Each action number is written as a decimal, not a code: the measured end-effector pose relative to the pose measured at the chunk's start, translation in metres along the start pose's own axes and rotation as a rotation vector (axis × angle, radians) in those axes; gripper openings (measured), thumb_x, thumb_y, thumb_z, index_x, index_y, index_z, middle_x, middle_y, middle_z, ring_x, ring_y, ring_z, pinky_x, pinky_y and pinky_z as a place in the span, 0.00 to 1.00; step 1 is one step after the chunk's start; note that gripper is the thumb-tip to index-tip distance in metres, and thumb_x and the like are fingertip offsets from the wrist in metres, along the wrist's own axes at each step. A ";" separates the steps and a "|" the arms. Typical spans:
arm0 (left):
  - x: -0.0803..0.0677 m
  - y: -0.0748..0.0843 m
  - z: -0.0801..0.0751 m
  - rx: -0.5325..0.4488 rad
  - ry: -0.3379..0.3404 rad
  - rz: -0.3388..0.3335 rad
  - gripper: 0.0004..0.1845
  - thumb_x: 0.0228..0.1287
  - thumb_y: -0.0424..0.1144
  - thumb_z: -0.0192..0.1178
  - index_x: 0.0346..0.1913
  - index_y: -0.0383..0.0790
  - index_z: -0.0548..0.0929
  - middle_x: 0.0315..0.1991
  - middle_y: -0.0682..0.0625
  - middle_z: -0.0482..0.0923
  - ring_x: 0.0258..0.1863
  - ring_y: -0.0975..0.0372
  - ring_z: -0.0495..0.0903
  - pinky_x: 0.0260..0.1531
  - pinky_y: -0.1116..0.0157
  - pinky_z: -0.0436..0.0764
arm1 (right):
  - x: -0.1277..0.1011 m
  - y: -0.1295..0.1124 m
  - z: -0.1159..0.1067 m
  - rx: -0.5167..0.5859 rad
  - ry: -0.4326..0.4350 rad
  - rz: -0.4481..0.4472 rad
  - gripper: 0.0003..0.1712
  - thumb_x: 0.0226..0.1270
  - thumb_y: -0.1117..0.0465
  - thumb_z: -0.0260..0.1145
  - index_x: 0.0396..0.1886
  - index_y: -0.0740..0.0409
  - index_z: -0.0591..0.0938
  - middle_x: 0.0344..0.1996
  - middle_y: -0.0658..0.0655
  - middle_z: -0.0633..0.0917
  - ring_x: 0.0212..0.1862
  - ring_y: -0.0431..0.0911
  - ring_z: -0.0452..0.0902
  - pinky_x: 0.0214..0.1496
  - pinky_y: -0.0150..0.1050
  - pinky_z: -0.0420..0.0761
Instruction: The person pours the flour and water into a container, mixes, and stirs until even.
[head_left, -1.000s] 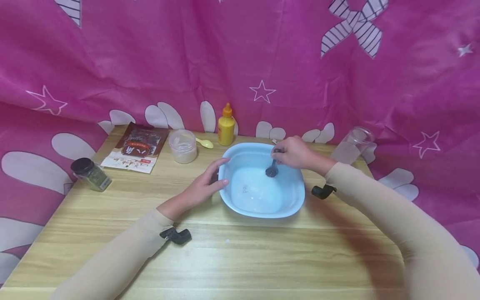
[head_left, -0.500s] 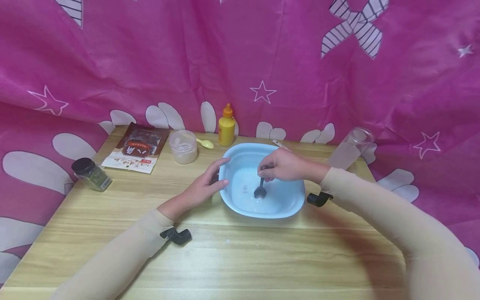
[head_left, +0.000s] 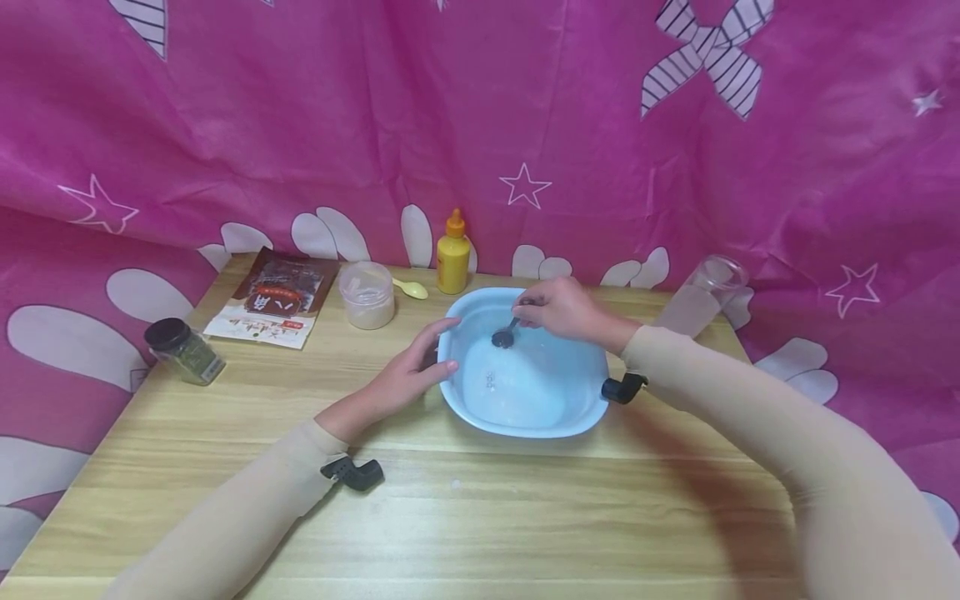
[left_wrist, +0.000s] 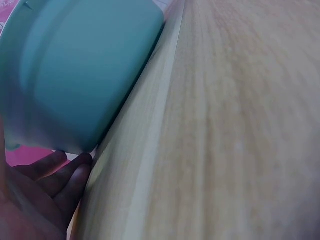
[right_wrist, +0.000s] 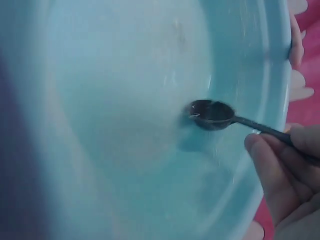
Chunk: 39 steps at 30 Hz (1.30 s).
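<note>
A light blue plastic basin (head_left: pixel 525 429) stands on the wooden table, with what looks like shallow clear liquid inside. At its left side my left hand (head_left: pixel 397 379) holds the rim, thumb over the edge; the left wrist view shows the other fingers (left_wrist: pixel 62 175) against the basin's outer wall. Over the basin, my right hand (head_left: pixel 566 310) pinches the handle of a small dark spoon (head_left: pixel 503 337). In the right wrist view the spoon's round bowl (right_wrist: pixel 212 114) is low inside the basin; whether it touches the bottom I cannot tell.
Behind the basin stands a yellow squeeze bottle (head_left: pixel 453 262). To the left are a clear tub (head_left: pixel 367 296), a yellow spoon (head_left: pixel 411 289), a brown-and-white packet (head_left: pixel 272 300) and a dark-lidded jar (head_left: pixel 183 350). A clear container (head_left: pixel 701 296) stands at the back right, before a pink curtain (head_left: pixel 480 125).
My right hand has carried the small spoon from the basin's right back part forward and left, then back towards the far left inside. The left hand and basin stay put.
</note>
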<state>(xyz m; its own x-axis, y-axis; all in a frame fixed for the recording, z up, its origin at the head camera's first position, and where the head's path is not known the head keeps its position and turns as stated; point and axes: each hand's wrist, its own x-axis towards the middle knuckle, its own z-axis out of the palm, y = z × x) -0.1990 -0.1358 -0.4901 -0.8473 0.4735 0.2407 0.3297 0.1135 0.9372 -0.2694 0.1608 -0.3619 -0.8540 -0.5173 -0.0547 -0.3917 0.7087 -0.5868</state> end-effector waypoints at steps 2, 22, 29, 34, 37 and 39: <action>0.000 0.000 0.000 -0.001 -0.002 0.002 0.38 0.84 0.35 0.62 0.89 0.48 0.59 0.85 0.33 0.61 0.79 0.36 0.70 0.75 0.41 0.77 | 0.000 -0.003 0.003 0.020 -0.050 -0.012 0.12 0.82 0.58 0.73 0.54 0.59 0.95 0.38 0.52 0.95 0.44 0.45 0.92 0.48 0.44 0.91; 0.000 0.002 0.001 0.006 0.001 0.002 0.38 0.84 0.35 0.61 0.89 0.48 0.59 0.86 0.34 0.60 0.79 0.35 0.71 0.73 0.40 0.78 | -0.009 -0.004 -0.004 0.098 -0.419 -0.081 0.11 0.81 0.61 0.73 0.52 0.65 0.93 0.38 0.51 0.95 0.44 0.51 0.95 0.50 0.41 0.94; -0.001 -0.001 0.001 0.006 0.003 0.002 0.38 0.85 0.36 0.61 0.89 0.48 0.58 0.86 0.33 0.60 0.79 0.35 0.70 0.73 0.41 0.78 | 0.002 0.001 -0.007 -0.024 -0.153 -0.053 0.09 0.81 0.62 0.73 0.50 0.62 0.94 0.35 0.52 0.94 0.41 0.46 0.93 0.48 0.41 0.93; 0.000 0.000 0.001 0.005 0.000 -0.004 0.37 0.85 0.36 0.61 0.89 0.47 0.59 0.85 0.33 0.60 0.79 0.35 0.71 0.74 0.40 0.78 | -0.002 0.003 -0.017 -0.090 -0.142 0.021 0.08 0.80 0.63 0.73 0.46 0.65 0.94 0.31 0.53 0.93 0.36 0.46 0.92 0.42 0.41 0.91; 0.000 0.002 0.000 0.008 -0.001 -0.009 0.37 0.85 0.36 0.62 0.89 0.48 0.59 0.85 0.33 0.61 0.78 0.36 0.72 0.73 0.40 0.78 | -0.005 0.001 -0.016 -0.025 -0.285 0.023 0.09 0.79 0.64 0.73 0.47 0.66 0.93 0.31 0.53 0.93 0.35 0.46 0.93 0.43 0.39 0.93; -0.001 0.002 0.000 0.005 0.002 -0.009 0.38 0.85 0.35 0.62 0.89 0.48 0.59 0.85 0.33 0.61 0.79 0.36 0.71 0.73 0.40 0.78 | -0.005 -0.001 -0.011 0.060 -0.383 0.017 0.11 0.79 0.63 0.73 0.49 0.67 0.93 0.34 0.54 0.94 0.38 0.47 0.94 0.46 0.40 0.94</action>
<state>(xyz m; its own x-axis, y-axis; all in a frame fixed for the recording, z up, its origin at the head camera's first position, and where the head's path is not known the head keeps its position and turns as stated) -0.1980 -0.1361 -0.4882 -0.8509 0.4708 0.2332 0.3247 0.1222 0.9379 -0.2680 0.1682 -0.3524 -0.6661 -0.6553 -0.3562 -0.3479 0.6955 -0.6287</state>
